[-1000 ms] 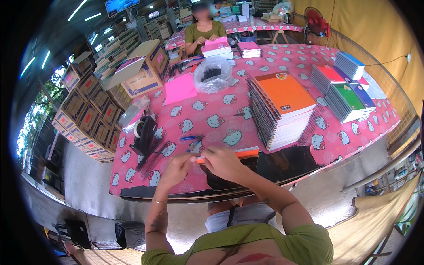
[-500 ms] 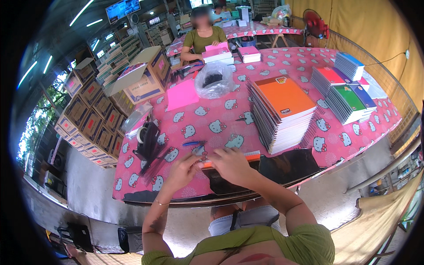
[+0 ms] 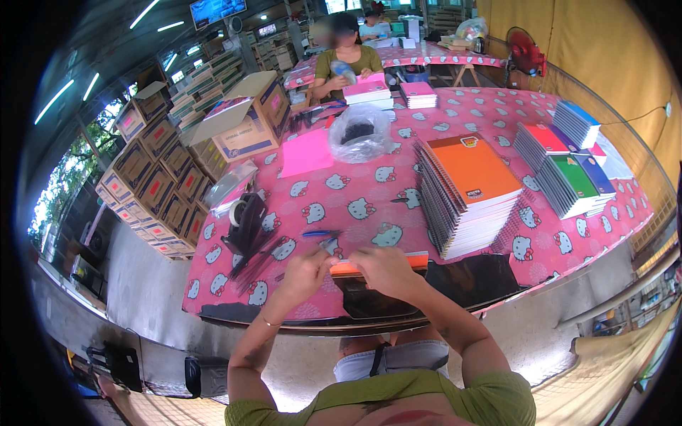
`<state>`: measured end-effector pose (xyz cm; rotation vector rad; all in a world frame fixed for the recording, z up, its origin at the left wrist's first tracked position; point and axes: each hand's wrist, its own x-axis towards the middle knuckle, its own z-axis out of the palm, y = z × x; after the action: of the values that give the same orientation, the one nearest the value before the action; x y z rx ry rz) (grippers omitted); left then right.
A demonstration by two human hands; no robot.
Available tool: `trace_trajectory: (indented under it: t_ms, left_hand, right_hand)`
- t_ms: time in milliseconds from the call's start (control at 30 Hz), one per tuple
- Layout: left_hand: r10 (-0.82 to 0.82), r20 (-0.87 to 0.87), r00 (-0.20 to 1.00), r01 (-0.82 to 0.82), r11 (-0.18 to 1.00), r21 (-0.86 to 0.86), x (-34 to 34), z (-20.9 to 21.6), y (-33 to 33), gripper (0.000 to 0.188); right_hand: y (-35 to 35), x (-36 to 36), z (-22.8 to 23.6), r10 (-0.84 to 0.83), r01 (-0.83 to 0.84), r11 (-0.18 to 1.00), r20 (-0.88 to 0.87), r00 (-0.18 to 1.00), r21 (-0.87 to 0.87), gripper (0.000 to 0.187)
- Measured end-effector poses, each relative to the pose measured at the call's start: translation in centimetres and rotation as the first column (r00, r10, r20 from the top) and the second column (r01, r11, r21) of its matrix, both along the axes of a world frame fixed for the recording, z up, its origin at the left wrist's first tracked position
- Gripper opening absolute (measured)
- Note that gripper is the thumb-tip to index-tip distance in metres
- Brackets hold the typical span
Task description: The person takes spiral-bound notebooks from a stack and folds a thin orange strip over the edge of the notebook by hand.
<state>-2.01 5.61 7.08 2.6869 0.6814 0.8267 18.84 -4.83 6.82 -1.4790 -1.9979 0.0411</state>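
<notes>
Close to the near edge of the table, an orange-covered notebook (image 3: 413, 263) is seen nearly edge-on, mostly covered by my right hand. My right hand (image 3: 383, 270) is closed over its left part, thumb and fingers bent toward the end. Beside that end, my left hand (image 3: 304, 275) is closed in a pinch; whatever sits between its fingertips is too small to make out. Just beyond my hands lies a blue-handled tool (image 3: 320, 233), probably pliers. Thin dark binding coils (image 3: 256, 259) are spread to the left of my left hand.
A tall stack of orange spiral notebooks (image 3: 472, 170) stands right of centre, with coloured notebook stacks (image 3: 568, 177) farther right. A black tape dispenser (image 3: 247, 220), a plastic bag (image 3: 360, 133), a pink sheet (image 3: 307, 152) and an open carton (image 3: 252, 117) are leftward. Opposite sits a person (image 3: 348, 67).
My hands stay at the notebook's left end with slight finger shifts. The whole view has shifted a little. Across the table, the person has raised a hand holding something pale.
</notes>
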Motion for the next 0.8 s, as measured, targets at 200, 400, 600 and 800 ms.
trace_trajectory:
  t_ms: [200, 400, 600, 800]
  left_hand:
    - [0.038, 0.123, 0.992, -0.047, 0.996, 0.07, 0.6, -1.3, -0.3, 0.019]
    - [0.013, 0.223, 0.975, -0.013, 1.0, -0.002, 0.8, -1.8, -0.3, 0.017]
    - [-0.105, 0.158, 0.982, 0.129, 0.98, -0.151, 0.5, -1.1, 0.0, 0.014]
    - [-0.085, 0.062, 0.994, 0.105, 0.862, -0.497, 0.1, 2.2, -0.6, 0.017]
  right_hand:
    - [0.2, -0.2, -0.5, -0.041, 0.038, 0.996, 0.036, 0.999, 0.075, 0.006]
    - [0.3, 0.0, -0.6, -0.014, 0.01, 0.996, 0.044, 0.999, 0.084, 0.008]
    - [0.4, 0.1, -0.4, -0.013, 0.012, 1.0, 0.061, 0.998, 0.024, 0.01]
    - [0.3, 0.2, -0.9, 0.017, -0.019, 0.999, 0.074, 0.997, 0.03, 0.033]
